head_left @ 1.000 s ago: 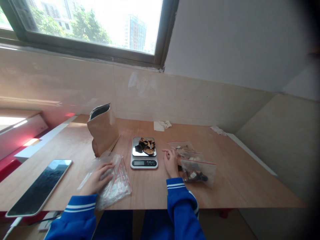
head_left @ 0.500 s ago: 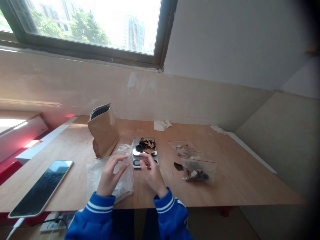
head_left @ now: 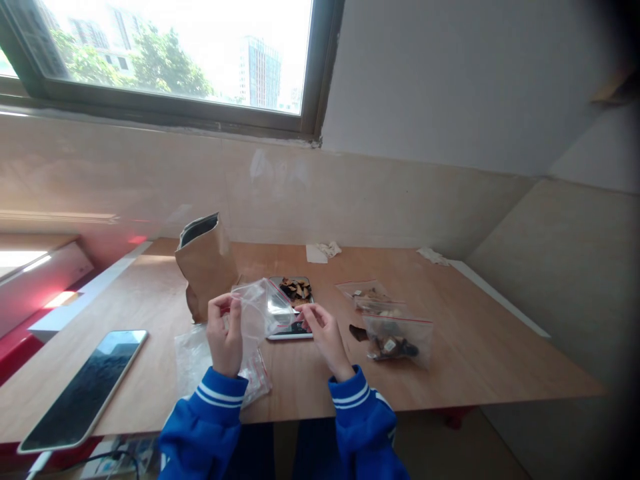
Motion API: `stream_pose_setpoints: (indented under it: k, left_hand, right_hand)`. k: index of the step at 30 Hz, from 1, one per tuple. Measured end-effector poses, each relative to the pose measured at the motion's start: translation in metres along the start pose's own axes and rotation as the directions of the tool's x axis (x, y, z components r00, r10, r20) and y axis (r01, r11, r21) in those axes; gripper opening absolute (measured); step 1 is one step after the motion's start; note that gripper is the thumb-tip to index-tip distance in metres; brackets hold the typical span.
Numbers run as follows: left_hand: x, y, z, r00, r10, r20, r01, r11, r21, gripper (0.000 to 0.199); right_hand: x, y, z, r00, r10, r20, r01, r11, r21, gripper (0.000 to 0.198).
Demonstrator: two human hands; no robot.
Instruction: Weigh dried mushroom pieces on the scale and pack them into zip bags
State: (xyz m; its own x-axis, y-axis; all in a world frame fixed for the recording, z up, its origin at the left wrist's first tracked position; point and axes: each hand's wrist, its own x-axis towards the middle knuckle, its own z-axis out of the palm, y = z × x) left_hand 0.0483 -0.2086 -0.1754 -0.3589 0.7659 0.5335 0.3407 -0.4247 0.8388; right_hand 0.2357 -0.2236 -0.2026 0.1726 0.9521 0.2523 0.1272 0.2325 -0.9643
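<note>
A clear zip-lock bag is stretched between my two hands, in front of the scale. My left hand pinches one side of it. On the other side, the fingertips of my right hand grip its red-lined edge. Behind the bag sits a small kitchen scale, partly hidden, bearing a heap of dark and tan dried slices. More clear plastic bags lie in a pile under and beside my left hand.
An upright brown paper bag stands behind my left hand. Several filled zip-lock bags lie at right, near a loose dark piece. A phone with a cable lies at left; crumpled tissue is by the wall.
Both hands were bare, with fingers apart, over the table. Now they hold a clear zip-lock bag between them, raised above the pile. The view has shifted slightly.
</note>
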Motion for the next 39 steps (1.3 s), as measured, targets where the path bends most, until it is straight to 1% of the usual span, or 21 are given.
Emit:
stream_pose_setpoints:
  k: [2,4,6,7,9,12,15,18,23,25,29,32,35,39]
  left_hand:
    - [0.008,-0.006,0.009,0.998,0.054,-0.037,-0.053,0.999,0.006,0.025]
    - [0.013,-0.017,0.020,0.991,0.112,-0.077,-0.107,0.992,0.061,0.025]
    - [0.015,-0.032,0.031,0.987,0.136,-0.080,-0.132,0.990,0.060,0.025]
    - [0.015,-0.039,0.036,0.990,0.123,-0.067,-0.122,0.992,0.011,0.027]
    - [0.013,-0.054,0.044,0.996,0.075,-0.044,-0.078,0.995,-0.062,0.030]
    - [0.009,-0.069,0.049,0.998,0.030,-0.063,-0.037,0.993,-0.109,0.034]
    - [0.007,-0.075,0.049,0.995,0.024,-0.092,-0.040,0.984,-0.173,0.034]
    - [0.007,-0.075,0.050,0.996,0.026,-0.086,-0.043,0.980,-0.197,0.031]
    - [0.007,-0.076,0.051,0.998,-0.008,-0.069,-0.005,0.981,-0.193,0.026]
    - [0.007,-0.076,0.051,0.998,-0.031,-0.060,0.018,0.979,-0.205,0.027]
    - [0.006,-0.077,0.052,0.996,-0.067,-0.053,0.055,0.978,-0.202,0.031]
    - [0.005,-0.076,0.051,0.999,-0.046,-0.030,0.038,0.976,-0.212,0.031]
    - [0.004,-0.075,0.051,1.000,-0.019,-0.003,0.018,0.978,-0.209,0.030]
    - [0.004,-0.076,0.051,0.999,-0.026,-0.033,0.018,0.975,-0.223,0.030]
  right_hand:
    - [0.009,0.006,-0.006,0.994,-0.103,-0.040,0.098,0.990,-0.103,0.034]
    - [0.021,0.014,-0.012,0.975,-0.204,-0.088,0.178,0.955,-0.237,0.032]
    - [0.032,0.024,-0.017,0.958,-0.276,-0.080,0.231,0.905,-0.356,0.033]
    - [0.037,0.029,-0.019,0.954,-0.294,-0.051,0.249,0.879,-0.407,0.036]
    - [0.046,0.040,-0.020,0.956,-0.290,0.037,0.270,0.830,-0.487,0.042]
    - [0.059,0.056,-0.017,0.962,-0.214,0.169,0.272,0.788,-0.552,0.054]
    - [0.069,0.067,-0.012,0.956,-0.166,0.241,0.278,0.773,-0.571,0.063]
    - [0.075,0.073,-0.007,0.950,-0.166,0.265,0.294,0.760,-0.580,0.060]
    - [0.071,0.070,-0.007,0.942,-0.268,0.200,0.334,0.739,-0.584,0.036]
    - [0.067,0.067,-0.009,0.941,-0.287,0.179,0.336,0.739,-0.584,0.030]
    - [0.063,0.065,-0.010,0.947,-0.288,0.141,0.314,0.740,-0.595,0.027]
    - [0.062,0.066,-0.009,0.957,-0.274,0.096,0.276,0.750,-0.601,0.026]
    - [0.061,0.066,-0.008,0.961,-0.272,0.047,0.251,0.792,-0.557,0.025]
    - [0.061,0.063,-0.010,0.960,-0.279,-0.038,0.225,0.842,-0.491,0.025]
